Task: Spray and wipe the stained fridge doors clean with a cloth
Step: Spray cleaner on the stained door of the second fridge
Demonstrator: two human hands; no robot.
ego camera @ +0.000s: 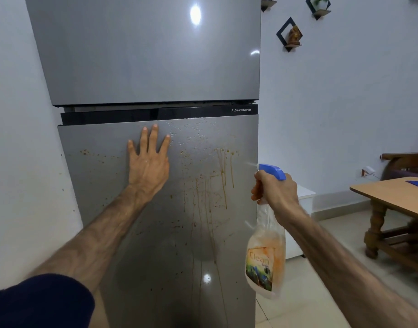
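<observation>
Silver fridge (156, 67): 2 doors, 1 spray bottle (266, 252), 2 hands.

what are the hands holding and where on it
The right hand grips the spray bottle by its neck, just under the blue trigger head. The left hand holds nothing; it presses flat on the lower fridge door.

Bare forearms; dark navy sleeve (42, 301) on left.

Home: fridge (144, 67), wooden table (392, 197).
</observation>
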